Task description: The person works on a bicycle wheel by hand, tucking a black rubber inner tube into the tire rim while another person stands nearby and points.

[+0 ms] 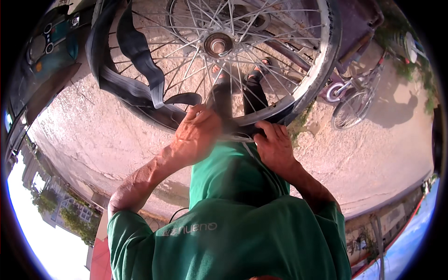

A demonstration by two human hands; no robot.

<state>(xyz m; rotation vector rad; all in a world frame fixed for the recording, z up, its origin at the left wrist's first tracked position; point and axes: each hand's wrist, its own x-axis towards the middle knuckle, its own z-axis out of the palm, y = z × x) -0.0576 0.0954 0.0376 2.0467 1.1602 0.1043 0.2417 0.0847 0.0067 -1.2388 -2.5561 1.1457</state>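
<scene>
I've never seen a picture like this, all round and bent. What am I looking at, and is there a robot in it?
No robot here: these are a person's two bare hands. There is just one picture, taken by a wide fisheye camera worn on the person's head and looking down, which is why straight edges curve near the rim. The green shirt at the bottom is the wearer's own.

In front is a large spoked wheel, with a long black rubber strip hanging loosely over its left side. The left hand and the right hand are both at the wheel's near edge; exactly what the fingers grip is hard to tell. Beyond lies pale, rough ground, with a bicycle over on the right.
</scene>
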